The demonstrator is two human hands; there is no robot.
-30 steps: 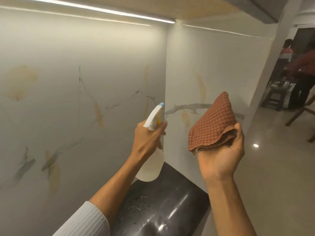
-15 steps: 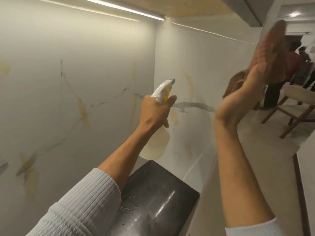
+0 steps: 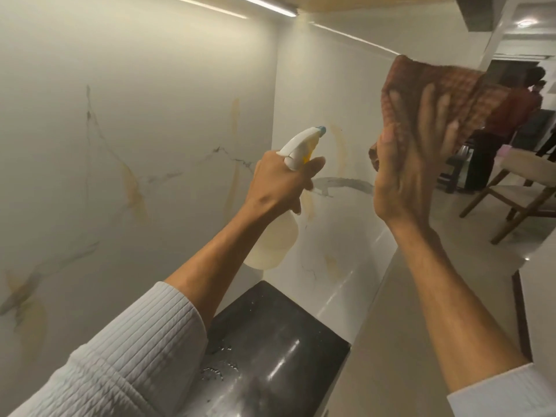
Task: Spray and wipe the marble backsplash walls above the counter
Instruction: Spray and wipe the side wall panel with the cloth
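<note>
My left hand [image 3: 279, 179] grips a translucent spray bottle [image 3: 275, 239] with a white trigger head and blue nozzle, aimed at the side marble backsplash wall [image 3: 328, 94]. My right hand [image 3: 412, 164] presses a reddish-brown checked cloth [image 3: 421, 82] flat against that side wall near its outer edge, fingers spread over it. The back marble wall [image 3: 135, 115] on the left shows grey veins and yellowish streaks. More yellow streaks mark the side wall near the nozzle.
A black glossy counter [image 3: 279, 335] with water drops lies below my arms. A light strip [image 3: 264, 6] runs under the upper cabinet. To the right are a wooden chair [image 3: 517, 191], open floor and people [image 3: 511, 121] standing in the background.
My right hand swung the cloth up from in front of the side wall and now lays it flat on the wall's upper part. The spray bottle stayed raised.
</note>
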